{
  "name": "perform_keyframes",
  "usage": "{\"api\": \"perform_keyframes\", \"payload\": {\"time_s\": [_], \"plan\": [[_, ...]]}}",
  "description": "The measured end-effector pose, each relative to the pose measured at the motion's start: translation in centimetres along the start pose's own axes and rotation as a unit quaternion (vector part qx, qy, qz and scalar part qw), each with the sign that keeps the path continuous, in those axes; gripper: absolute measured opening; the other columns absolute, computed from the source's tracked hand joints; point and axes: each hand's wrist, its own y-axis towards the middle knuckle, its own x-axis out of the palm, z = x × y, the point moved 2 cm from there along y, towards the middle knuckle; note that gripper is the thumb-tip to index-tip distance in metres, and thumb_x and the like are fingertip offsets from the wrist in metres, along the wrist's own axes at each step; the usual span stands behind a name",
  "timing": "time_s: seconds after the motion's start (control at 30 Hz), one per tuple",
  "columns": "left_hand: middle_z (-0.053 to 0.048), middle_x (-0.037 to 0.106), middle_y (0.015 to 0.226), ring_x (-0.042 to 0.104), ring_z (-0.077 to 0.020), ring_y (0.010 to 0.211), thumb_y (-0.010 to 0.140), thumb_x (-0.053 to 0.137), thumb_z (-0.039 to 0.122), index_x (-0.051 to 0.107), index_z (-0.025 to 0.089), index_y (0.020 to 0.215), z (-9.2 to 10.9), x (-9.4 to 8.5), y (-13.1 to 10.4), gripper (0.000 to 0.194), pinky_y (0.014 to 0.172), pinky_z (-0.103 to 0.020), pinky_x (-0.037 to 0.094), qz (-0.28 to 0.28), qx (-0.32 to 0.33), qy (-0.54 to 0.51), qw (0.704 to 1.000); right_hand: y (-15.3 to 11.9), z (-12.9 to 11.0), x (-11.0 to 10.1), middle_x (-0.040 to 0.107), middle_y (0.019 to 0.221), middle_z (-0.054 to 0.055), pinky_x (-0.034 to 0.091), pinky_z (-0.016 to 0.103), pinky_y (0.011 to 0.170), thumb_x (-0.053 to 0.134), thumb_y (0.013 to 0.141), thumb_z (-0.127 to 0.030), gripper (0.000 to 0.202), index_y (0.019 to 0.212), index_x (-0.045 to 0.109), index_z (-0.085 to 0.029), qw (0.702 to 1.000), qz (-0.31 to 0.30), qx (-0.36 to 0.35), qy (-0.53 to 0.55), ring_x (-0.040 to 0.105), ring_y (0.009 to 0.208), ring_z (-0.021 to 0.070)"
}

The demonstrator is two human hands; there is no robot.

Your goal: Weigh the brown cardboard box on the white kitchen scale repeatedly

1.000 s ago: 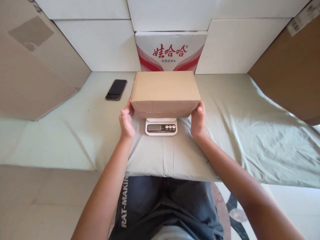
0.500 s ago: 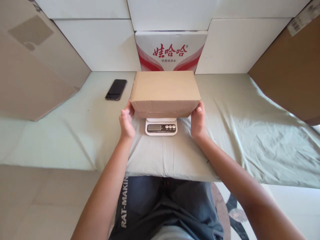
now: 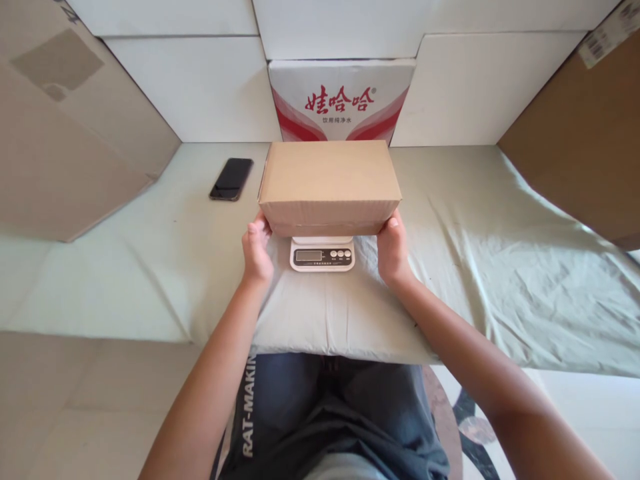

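Note:
A closed brown cardboard box sits over a white kitchen scale, whose display and buttons show in front of it. At the box's lower left corner, my left hand grips it, with the fingertips partly hidden. My right hand holds the lower right corner, its fingers mostly behind and under the box. The scale's display shows no digits that I can make out.
A black phone lies left of the box on the pale green cloth. Large cartons stand at the left and right. Behind, a white carton with red print stands among white panels.
Both hands have shifted slightly at the box's lower corners, the right one inward to the left. The box has hardly moved.

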Motion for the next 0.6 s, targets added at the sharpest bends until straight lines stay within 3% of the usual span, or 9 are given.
{"api": "perform_keyframes", "payload": {"time_s": [0.17, 0.33, 0.47, 0.53, 0.6], "plan": [[-0.019, 0.078, 0.145, 0.061, -0.0446, 0.156, 0.088, 0.049, 0.103, 0.079, 0.024, 0.143, 0.5, 0.8, -0.4, 0.1, 0.127, -0.058, 0.052, -0.017, 0.011, -0.019, 1.0, -0.4, -0.9, 0.5, 0.069, 0.161, 0.001, 0.039, 0.058, 0.143, 0.052, 0.102, -0.077, 0.059, 0.145, 0.07, -0.041, 1.0, -0.011, -0.01, -0.002, 0.052, 0.165, 0.0354], [-0.016, 0.077, 0.148, 0.059, -0.0432, 0.158, 0.091, 0.052, 0.099, 0.081, 0.027, 0.137, 3.9, 1.6, 0.6, 0.09, 0.13, -0.06, 0.051, -0.04, 0.034, -0.033, 0.998, 1.1, -2.8, 0.6, 0.07, 0.158, -0.001, 0.041, 0.056, 0.144, 0.056, 0.097, -0.081, 0.061, 0.141, 0.069, -0.042, 0.999, 0.014, -0.031, -0.008, 0.05, 0.166, 0.0358], [-0.013, 0.074, 0.152, 0.05, -0.0417, 0.166, 0.094, 0.054, 0.096, 0.08, 0.025, 0.134, 5.5, 2.6, 5.0, 0.085, 0.137, -0.057, 0.043, -0.07, 0.033, -0.026, 0.997, 5.0, -2.7, 0.8, 0.072, 0.151, -0.004, 0.036, 0.059, 0.146, 0.052, 0.095, -0.086, 0.064, 0.135, 0.07, -0.041, 0.999, 0.016, -0.034, -0.026, 0.045, 0.17, 0.0368], [-0.015, 0.075, 0.149, 0.052, -0.0399, 0.165, 0.094, 0.052, 0.097, 0.08, 0.021, 0.13, 4.4, 3.3, 8.0, 0.089, 0.139, -0.054, 0.041, -0.067, 0.048, -0.025, 0.996, 7.6, -1.6, 1.1, 0.073, 0.15, -0.003, 0.034, 0.06, 0.147, 0.047, 0.095, -0.088, 0.067, 0.136, 0.071, -0.04, 0.998, 0.019, -0.049, -0.023, 0.042, 0.173, 0.0365], [-0.016, 0.077, 0.143, 0.057, -0.0396, 0.161, 0.091, 0.056, 0.098, 0.08, 0.017, 0.124, 1.9, 4.0, 10.6, 0.091, 0.137, -0.053, 0.043, -0.037, 0.044, -0.048, 0.997, 10.0, 0.2, 1.4, 0.071, 0.151, -0.001, 0.033, 0.06, 0.147, 0.046, 0.093, -0.091, 0.073, 0.139, 0.07, -0.039, 0.998, 0.023, -0.061, -0.024, 0.038, 0.175, 0.0358]]}}
